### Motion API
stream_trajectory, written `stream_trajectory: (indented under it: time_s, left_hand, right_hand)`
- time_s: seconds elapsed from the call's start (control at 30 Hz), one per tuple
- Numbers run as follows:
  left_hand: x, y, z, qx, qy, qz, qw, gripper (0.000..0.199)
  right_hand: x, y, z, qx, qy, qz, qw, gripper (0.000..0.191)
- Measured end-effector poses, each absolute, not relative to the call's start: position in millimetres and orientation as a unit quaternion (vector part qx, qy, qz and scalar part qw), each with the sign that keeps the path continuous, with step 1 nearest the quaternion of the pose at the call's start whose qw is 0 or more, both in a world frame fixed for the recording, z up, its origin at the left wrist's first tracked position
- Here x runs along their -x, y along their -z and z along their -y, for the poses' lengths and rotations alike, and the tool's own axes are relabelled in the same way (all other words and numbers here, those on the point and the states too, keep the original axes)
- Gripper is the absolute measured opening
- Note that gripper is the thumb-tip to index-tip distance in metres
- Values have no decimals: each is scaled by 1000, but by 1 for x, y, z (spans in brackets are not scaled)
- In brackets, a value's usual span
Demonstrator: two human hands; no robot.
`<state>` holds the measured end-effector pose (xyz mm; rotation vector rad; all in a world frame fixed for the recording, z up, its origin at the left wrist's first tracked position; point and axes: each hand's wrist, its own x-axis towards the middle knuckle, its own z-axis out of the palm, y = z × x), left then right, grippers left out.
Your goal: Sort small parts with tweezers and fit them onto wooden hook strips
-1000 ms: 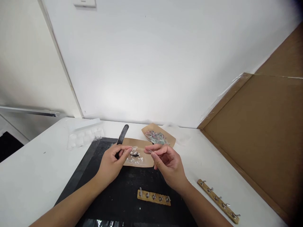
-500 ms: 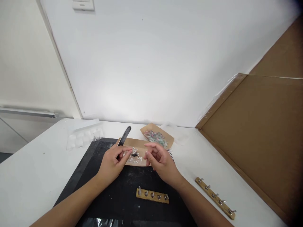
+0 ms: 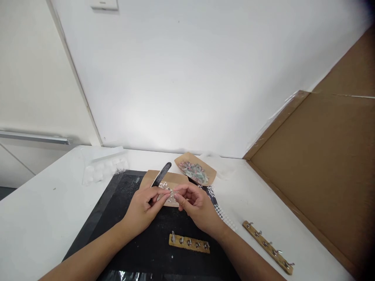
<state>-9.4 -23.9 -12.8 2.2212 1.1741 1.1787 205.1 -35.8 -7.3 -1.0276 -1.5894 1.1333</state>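
Observation:
My left hand (image 3: 143,205) is closed, with a dark nail file (image 3: 161,174) tucked in it and slanting up and away. Between its thumb and forefinger is the end of a tiny clear piece that looks like a nail tip. My right hand (image 3: 197,205) pinches at the other side of this piece, so the fingertips of both hands nearly meet. Below them lies a brown paper tray (image 3: 149,178) with small white bits in it, partly covered by my hands. A wooden strip (image 3: 193,247) with several metal clips rests on the black mat nearer to me; a clear tip stands up at its left end.
A second paper tray (image 3: 211,171) behind holds many coloured, clear-wrapped pieces. A sheet of white squares (image 3: 223,214) lies right of my hand. Another clip strip (image 3: 268,248) is farther right. Clear plastic packaging (image 3: 101,169) sits back left; a cardboard panel (image 3: 316,175) borders the right.
My right hand has moved left and closed its fingertips on the small piece at my left fingers. The left hand and the file have shifted slightly right.

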Motion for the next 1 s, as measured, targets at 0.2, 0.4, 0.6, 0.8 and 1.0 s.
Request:
stream_trajectory:
  time_s: [0.2, 0.4, 0.6, 0.8, 1.0]
  left_hand:
    - [9, 13, 24, -786, -421, -413, 184, 22]
    - [6, 8, 25, -778, -434, -407, 201, 32]
    - [5, 7, 29, -754, -443, -431, 220, 39]
    - [5, 10, 33, -750, -435, -450, 215, 41]
    - [6, 9, 37, -752, -439, -443, 216, 42]
  right_hand:
    - [-205, 3, 37, 398, -466, 650, 448, 25]
    - [-234, -9, 24, 537, -214, 652, 491, 25]
    - [-286, -4, -1, 665, -7, 641, 382, 21]
    - [-296, 4, -7, 714, 20, 633, 299, 21]
    - [-298, 7, -13, 704, 11, 652, 281, 22]
